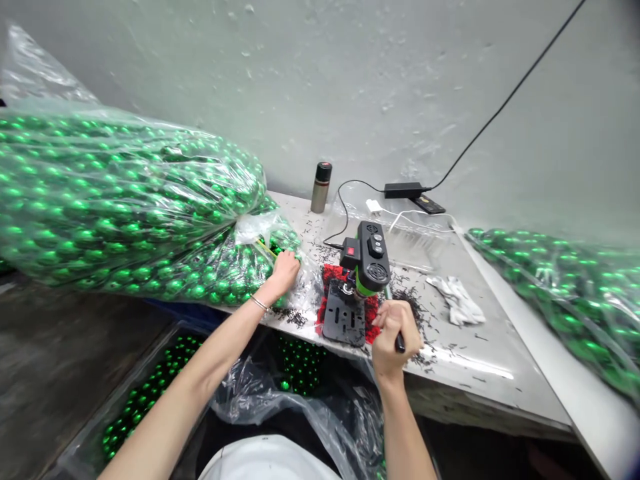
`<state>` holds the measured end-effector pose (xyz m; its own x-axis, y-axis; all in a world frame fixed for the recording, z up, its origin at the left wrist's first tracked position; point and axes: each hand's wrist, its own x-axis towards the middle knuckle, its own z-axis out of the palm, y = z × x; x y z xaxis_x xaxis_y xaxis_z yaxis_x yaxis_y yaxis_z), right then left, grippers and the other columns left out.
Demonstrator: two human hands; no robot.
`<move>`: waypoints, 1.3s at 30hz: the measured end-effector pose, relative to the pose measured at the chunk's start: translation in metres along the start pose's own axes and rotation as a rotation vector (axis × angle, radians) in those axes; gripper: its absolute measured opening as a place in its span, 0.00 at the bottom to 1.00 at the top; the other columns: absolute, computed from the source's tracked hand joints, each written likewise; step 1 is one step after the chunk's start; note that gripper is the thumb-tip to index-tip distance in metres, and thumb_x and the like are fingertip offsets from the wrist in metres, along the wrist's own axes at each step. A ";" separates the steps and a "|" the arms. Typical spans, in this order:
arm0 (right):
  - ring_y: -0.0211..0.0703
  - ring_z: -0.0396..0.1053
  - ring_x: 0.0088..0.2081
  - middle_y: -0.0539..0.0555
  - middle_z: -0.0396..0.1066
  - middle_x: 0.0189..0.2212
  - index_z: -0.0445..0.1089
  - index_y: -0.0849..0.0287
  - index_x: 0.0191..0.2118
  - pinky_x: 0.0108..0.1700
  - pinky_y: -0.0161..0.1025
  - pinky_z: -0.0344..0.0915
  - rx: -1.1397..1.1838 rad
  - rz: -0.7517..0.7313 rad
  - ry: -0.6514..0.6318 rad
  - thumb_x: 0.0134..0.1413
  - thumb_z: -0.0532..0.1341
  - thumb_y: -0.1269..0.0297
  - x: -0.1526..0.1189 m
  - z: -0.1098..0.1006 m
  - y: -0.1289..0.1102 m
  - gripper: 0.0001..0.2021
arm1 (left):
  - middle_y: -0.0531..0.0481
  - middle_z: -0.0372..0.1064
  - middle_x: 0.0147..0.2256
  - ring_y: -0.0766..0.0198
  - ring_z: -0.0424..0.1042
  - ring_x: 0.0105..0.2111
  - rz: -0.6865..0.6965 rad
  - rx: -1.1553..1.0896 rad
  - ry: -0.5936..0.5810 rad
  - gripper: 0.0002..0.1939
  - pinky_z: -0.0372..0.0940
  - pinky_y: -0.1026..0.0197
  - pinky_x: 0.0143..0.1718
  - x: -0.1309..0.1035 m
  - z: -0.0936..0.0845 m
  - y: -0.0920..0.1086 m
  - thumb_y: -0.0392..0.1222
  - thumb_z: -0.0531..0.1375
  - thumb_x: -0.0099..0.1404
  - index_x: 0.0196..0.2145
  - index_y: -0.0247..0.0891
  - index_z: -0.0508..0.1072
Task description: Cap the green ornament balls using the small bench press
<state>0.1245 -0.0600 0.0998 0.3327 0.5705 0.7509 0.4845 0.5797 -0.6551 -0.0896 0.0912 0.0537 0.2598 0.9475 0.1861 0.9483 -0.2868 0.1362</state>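
My right hand (396, 330) is closed around a black-ended lever (399, 343) at the right side of a small black and green bench drill press (374, 257). The lever's thin rod shows above the fist, beside the machine. Below the drill head lies its slotted black base plate (345, 319), on a red mat (371, 313). My left hand (285, 272), with a bracelet at the wrist, reaches to the mouth of a clear plastic bag (200, 220) full of shiny green balls. Its fingers are curled and their tips hidden, so what they hold is not visible.
Small black shavings (415, 310) litter the table around the drill. White gloves (456, 300), a steel flask (321, 188), a power adapter (403, 191) and cables lie further back. Another bag of green balls (575, 300) is at the right. Below the table edge, a plastic-lined container holds green balls (300, 363).
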 end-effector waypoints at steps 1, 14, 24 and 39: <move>0.37 0.62 0.27 0.49 0.61 0.24 0.61 0.57 0.24 0.30 0.39 0.58 0.001 0.005 0.001 0.65 0.51 0.68 -0.001 0.000 0.001 0.16 | 0.35 0.69 0.33 0.49 0.67 0.39 0.007 0.005 -0.015 0.14 0.59 0.51 0.42 0.005 0.000 -0.001 0.21 0.50 0.59 0.32 0.31 0.73; 0.37 0.61 0.26 0.49 0.62 0.25 0.61 0.57 0.25 0.30 0.38 0.59 0.007 0.017 0.010 0.65 0.50 0.66 -0.006 0.002 0.007 0.15 | 0.34 0.69 0.41 0.52 0.69 0.42 0.034 -0.064 -0.090 0.13 0.61 0.55 0.43 0.024 0.005 0.003 0.23 0.52 0.60 0.37 0.32 0.73; 0.37 0.62 0.27 0.49 0.62 0.25 0.60 0.57 0.24 0.30 0.38 0.59 0.006 -0.003 -0.001 0.65 0.50 0.68 -0.005 0.002 0.006 0.15 | 0.41 0.76 0.42 0.55 0.76 0.41 -0.197 -0.964 -0.158 0.15 0.70 0.54 0.44 -0.018 -0.018 0.012 0.47 0.60 0.65 0.46 0.36 0.74; 0.37 0.62 0.28 0.48 0.61 0.25 0.59 0.56 0.24 0.31 0.38 0.59 0.011 -0.033 -0.059 0.65 0.50 0.70 0.005 -0.003 -0.001 0.16 | 0.49 0.74 0.32 0.71 0.72 0.25 -0.530 -1.806 -0.267 0.18 0.63 0.70 0.24 -0.072 0.017 0.090 0.38 0.69 0.57 0.45 0.34 0.74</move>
<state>0.1284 -0.0595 0.1040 0.2677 0.5840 0.7663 0.4858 0.6050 -0.6308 -0.0198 -0.0003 0.0361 0.2323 0.9183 -0.3204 -0.3227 0.3836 0.8653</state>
